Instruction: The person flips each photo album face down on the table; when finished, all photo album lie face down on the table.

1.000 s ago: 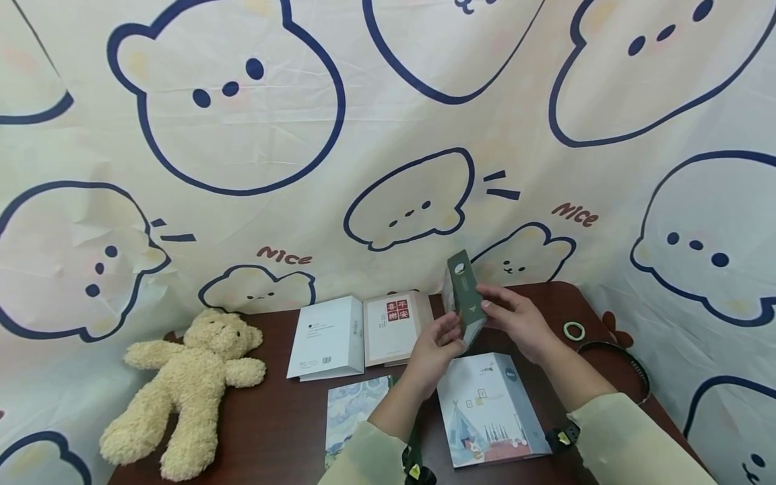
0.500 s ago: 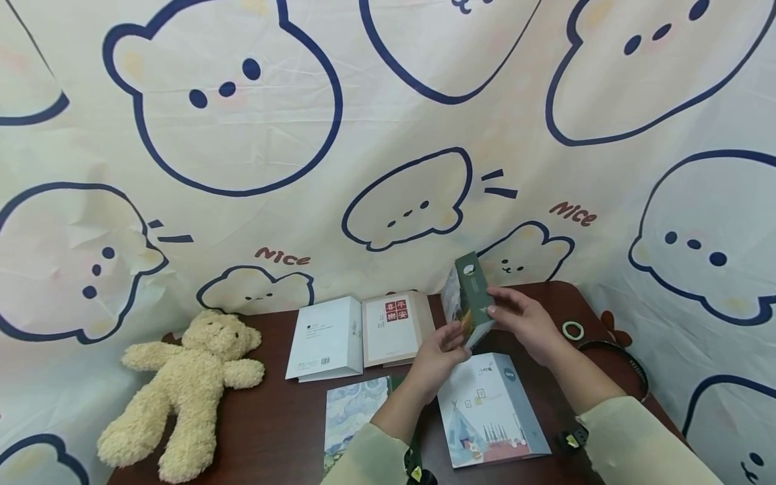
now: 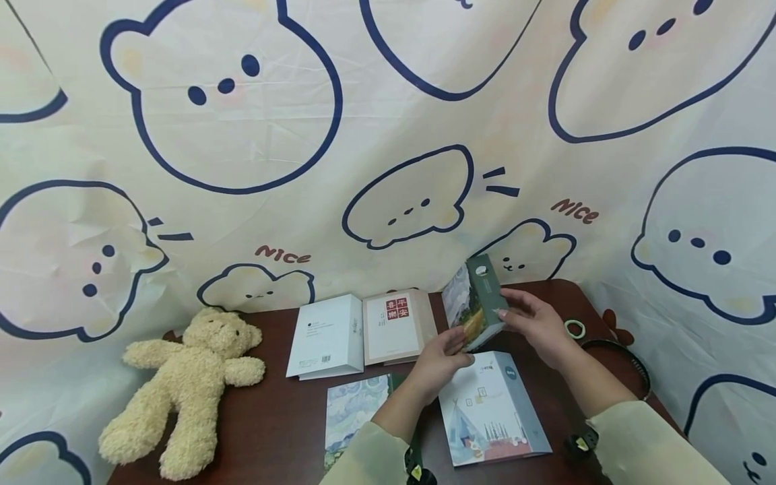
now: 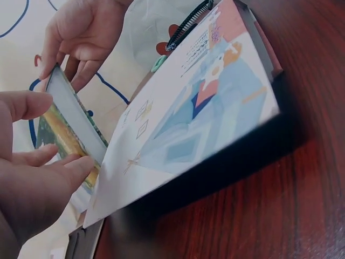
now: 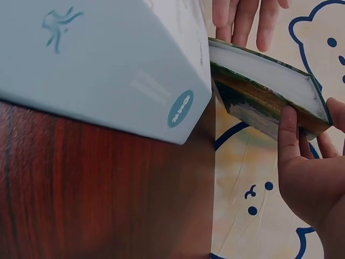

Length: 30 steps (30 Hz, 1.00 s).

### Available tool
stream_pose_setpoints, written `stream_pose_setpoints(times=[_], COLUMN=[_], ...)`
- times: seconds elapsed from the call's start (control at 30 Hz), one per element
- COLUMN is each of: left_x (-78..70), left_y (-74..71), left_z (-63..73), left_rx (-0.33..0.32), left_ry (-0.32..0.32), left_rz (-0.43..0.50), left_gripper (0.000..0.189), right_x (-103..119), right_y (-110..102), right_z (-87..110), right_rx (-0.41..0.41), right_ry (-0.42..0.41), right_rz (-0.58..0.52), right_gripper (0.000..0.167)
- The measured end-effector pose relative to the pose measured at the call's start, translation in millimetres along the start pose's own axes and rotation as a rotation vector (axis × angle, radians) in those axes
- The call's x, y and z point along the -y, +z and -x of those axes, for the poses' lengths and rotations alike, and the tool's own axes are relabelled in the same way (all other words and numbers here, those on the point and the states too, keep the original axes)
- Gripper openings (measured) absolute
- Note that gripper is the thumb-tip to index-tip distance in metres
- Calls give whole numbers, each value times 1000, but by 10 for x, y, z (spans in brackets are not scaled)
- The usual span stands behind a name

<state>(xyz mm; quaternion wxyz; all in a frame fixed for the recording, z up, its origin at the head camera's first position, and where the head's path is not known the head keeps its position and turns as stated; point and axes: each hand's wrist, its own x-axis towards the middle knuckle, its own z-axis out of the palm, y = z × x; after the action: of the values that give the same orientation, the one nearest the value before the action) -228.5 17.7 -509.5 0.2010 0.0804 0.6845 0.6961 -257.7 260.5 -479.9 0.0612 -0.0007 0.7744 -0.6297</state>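
Above the table's back right, a thick hardcover book (image 3: 475, 303) is held tilted in the air. It has a green spine and a painted landscape cover; its white page edges (image 5: 264, 70) show in the right wrist view. My left hand (image 3: 439, 360) holds its lower left part, fingers on the cover and thumb near the bottom edge. My right hand (image 3: 539, 327) pinches the spine side. Below both hands lies a thick white and blue book (image 3: 488, 411) with a tent drawing. Left of it, a blue and green painted book (image 3: 354, 411) is partly hidden by my left forearm.
At the back stand a white book (image 3: 327, 337) and a cream book with red characters (image 3: 394, 330). A plush bear (image 3: 194, 391) lies on the left. To the right are a pale green ring (image 3: 574, 329) and a black headband (image 3: 636, 367). A patterned cloth (image 3: 242, 148) hangs behind the table.
The green-spined book has turned, so its landscape cover now faces me more. My right hand has moved slightly right and down with it; my left hand still holds its lower part.
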Motion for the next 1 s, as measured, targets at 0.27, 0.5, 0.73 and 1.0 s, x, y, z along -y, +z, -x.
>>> stream_pose_setpoints(times=[0.27,0.5,0.73,1.0], left_x=[46,59,74,93], left_y=[8,28,51,60], left_z=[-30,-37,-63,-88], left_rx=[16,33,28,29], left_ry=[-12,-31,-54,-54], left_rz=[-7,-42,-58,-65], left_gripper=[63,65,65,65], right_x=[-88,-202,-338,-480], right_y=[-55,-105,-139,-159], right_z=[3,1,-34,-90], right_rx=[-38,-82,-101,-113], right_ry=[52,103,121,140], right_rz=[26,26,25,54], right_gripper=[67,64,62,61])
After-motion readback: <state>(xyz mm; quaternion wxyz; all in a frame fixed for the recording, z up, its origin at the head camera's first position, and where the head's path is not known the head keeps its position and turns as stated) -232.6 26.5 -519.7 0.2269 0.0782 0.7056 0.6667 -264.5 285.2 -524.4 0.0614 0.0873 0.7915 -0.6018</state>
